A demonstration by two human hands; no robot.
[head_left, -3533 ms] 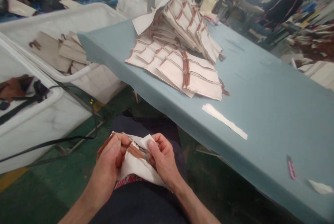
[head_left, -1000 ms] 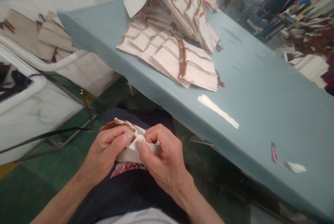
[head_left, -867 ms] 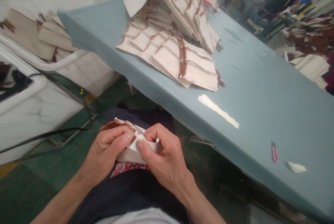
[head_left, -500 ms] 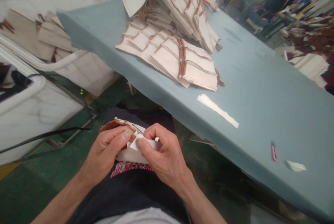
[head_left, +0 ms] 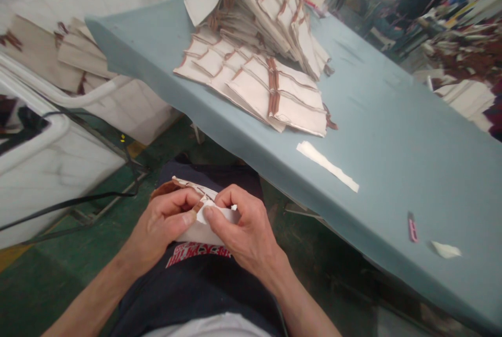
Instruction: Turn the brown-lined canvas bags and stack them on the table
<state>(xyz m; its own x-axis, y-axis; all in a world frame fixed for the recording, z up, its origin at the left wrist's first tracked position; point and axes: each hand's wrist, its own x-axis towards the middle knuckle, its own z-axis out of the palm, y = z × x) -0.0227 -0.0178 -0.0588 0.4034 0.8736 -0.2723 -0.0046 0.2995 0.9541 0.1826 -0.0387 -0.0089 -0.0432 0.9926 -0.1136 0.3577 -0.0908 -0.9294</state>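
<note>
Over my lap, a cream fabric piece with brown trim (head_left: 202, 234) is held between both hands, partly hidden by them. My left hand (head_left: 162, 222) pinches its brown edge between thumb and forefinger. Against that edge, my right hand (head_left: 245, 227) grips a small white strip (head_left: 223, 213) between thumb and bent fingers. The fingertips of the two hands nearly meet. A dark apron (head_left: 200, 284) with red lettering lies beneath them.
The blue-green table (head_left: 392, 143) carries stacked cream panels with brown trim (head_left: 251, 83), a loose white strip (head_left: 327, 166), a pink cutter (head_left: 412, 227) and a pale scrap (head_left: 446, 249). White bins (head_left: 133, 99) stand left, beside a black cable (head_left: 78, 201).
My left thumb has shifted slightly down along the edge, and the left fingers have rolled over it. My right hand stays almost in place on the white strip.
</note>
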